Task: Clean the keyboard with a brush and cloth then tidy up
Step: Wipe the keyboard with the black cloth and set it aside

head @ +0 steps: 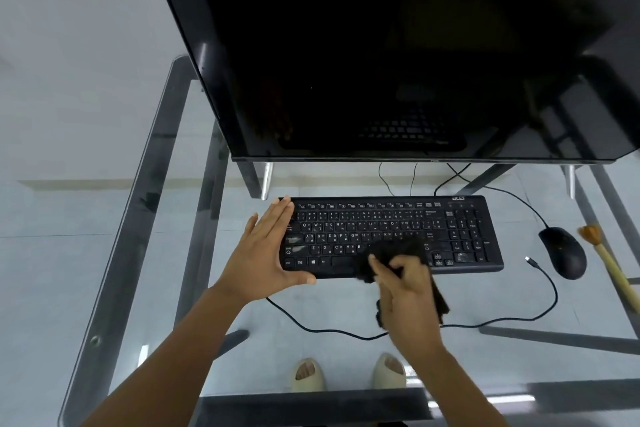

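Observation:
A black keyboard [391, 222] lies on the glass desk [180, 218] below a dark monitor. My left hand [266, 250] lies flat against the keyboard's left end, fingers straight along the side and thumb along the front edge. My right hand [405, 295] grips a crumpled black cloth [391, 253] that sits on the lower middle keys near the space bar; part of the cloth hangs down behind my palm. A brush [609, 263] with a pale wooden handle and orange-brown bristles lies at the desk's far right, apart from both hands.
A black mouse [564, 251] sits right of the keyboard, its cable [540, 308] looping across the desk front. The monitor [381, 45] overhangs the keyboard's back edge. A loose plug end [530, 261] lies near the mouse. My feet in pale sandals show through the glass.

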`<state>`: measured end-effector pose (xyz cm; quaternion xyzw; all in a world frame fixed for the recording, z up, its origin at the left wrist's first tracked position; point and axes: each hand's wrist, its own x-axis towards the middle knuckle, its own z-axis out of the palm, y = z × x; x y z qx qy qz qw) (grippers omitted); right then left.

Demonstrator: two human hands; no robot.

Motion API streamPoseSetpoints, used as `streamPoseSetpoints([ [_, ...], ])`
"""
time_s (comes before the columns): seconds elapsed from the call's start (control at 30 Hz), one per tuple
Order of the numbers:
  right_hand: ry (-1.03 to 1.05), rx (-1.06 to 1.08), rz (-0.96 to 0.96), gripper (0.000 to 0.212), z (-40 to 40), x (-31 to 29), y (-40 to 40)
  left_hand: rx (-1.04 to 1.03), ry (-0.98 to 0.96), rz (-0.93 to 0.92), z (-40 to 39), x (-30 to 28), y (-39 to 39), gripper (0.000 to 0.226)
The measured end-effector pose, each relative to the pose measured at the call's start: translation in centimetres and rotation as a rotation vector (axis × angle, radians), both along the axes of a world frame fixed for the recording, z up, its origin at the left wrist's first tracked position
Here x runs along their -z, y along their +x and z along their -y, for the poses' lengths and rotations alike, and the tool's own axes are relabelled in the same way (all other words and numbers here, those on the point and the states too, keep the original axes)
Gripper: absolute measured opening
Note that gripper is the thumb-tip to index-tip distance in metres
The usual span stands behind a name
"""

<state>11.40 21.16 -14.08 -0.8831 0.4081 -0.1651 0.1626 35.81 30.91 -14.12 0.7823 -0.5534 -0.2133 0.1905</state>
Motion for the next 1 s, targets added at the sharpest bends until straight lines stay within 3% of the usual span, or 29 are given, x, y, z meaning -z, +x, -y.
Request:
streamPoseSetpoints([
  [0.1,0.035,-0.191,-0.016,0.043,-2.4,0.1,2.1,0.0,-0.002,0.001,0.0,0.0,0.0,0.132],
  [0.33,0.028,0.199,0.007,0.023,3.0,-0.1,2.1,0.011,-0.003,-0.022,-0.2,0.0,0.4,0.13],
  [0.4,0.055,0.118,0.061,0.035,-0.1,-0.3,4.8,0.005,-0.016,-0.011,-0.1,0.1,0.4,0.13],
  [0.43,0.113,0.041,0.042,0.03,-1.8,-0.5,6.0,0.004,-0.027,0.0,-0.1,0.2,0.4,0.13],
  [0.53,0.132,-0.291,0.001,0.037,-2.6,-0.6,7.2,0.014,-0.052,0.031,-0.1,0.2,0.6,0.128],
  [0.6,0.147,-0.231,0.035,0.012,-0.1,-0.9,6.2,0.019,-0.034,0.019,-0.1,0.1,0.8,0.13],
  [0.63,0.052,-0.117,0.01,0.009,1.5,-1.2,5.2,0.024,-0.025,0.012,-0.2,0.0,0.8,0.13],
  [0.7,0.103,0.062,0.026,0.022,3.1,-1.0,3.7,0.03,-0.028,0.001,-0.1,0.1,0.6,0.13],
  [0.77,0.073,0.05,0.032,0.034,1.9,-0.6,4.2,0.013,-0.038,-0.013,-0.2,0.2,0.6,0.129],
  [0.93,0.124,-0.435,-0.033,0.056,-3.5,-0.9,8.5,0.034,-0.072,-0.003,-0.3,0.7,0.8,0.123],
  [1.0,0.134,-0.43,-0.053,0.054,-1.3,-1.4,7.7,0.026,-0.058,-0.018,-0.4,0.5,0.9,0.127],
])
